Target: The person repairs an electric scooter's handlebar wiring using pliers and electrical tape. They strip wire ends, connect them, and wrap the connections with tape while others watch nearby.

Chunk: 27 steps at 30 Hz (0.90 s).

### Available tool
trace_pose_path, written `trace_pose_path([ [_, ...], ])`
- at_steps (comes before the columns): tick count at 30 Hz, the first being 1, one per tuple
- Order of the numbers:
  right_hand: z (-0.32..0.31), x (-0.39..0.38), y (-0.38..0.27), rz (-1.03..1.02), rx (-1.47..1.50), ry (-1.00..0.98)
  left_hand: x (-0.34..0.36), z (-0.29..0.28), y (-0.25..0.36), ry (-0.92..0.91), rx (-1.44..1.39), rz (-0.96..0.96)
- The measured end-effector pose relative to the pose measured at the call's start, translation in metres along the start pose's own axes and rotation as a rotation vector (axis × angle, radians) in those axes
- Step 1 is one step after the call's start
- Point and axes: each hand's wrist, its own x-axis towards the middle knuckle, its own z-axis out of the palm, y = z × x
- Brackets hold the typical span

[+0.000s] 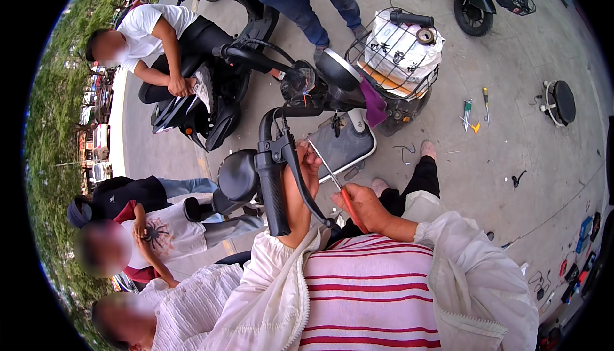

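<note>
My right hand (368, 209) is wrapped round the orange handle of a hand tool with a long, slim metal shaft (328, 167). Its shaft slants up and left, and the tip reaches the fingers of my left hand (309, 159). My left fingers are curled together just beyond the brake lever (303, 181) of an electric scooter; whatever they pinch is too small to make out. My left forearm passes behind the black handlebar grip (275, 199). The scooter's grey footboard (345, 143) lies below my hands.
A wire basket (358, 63) carries a white sack (403, 47). On the ground lie screwdrivers (486, 104) and a yellow-handled tool (475, 127), near a low round stool (561, 103). Several people stand or sit at the left and far side, one on a black scooter (220, 98).
</note>
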Motion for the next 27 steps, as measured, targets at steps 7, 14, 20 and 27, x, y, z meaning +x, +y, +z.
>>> trace_pose_path([
  [7,-0.003,0.0,-0.011,0.285,0.515,0.045,-0.008,-0.002,0.001,0.02,-0.053,0.009],
  [14,-0.012,0.0,0.011,0.169,0.217,0.107,-0.004,-0.007,0.004,0.105,0.144,0.001],
  [20,-0.014,-0.004,-0.006,0.191,0.183,-0.012,0.002,-0.028,0.004,-0.011,0.185,0.03],
  [27,-0.004,0.034,-0.004,0.28,0.901,0.116,-0.006,-0.013,0.012,0.06,0.247,0.007],
])
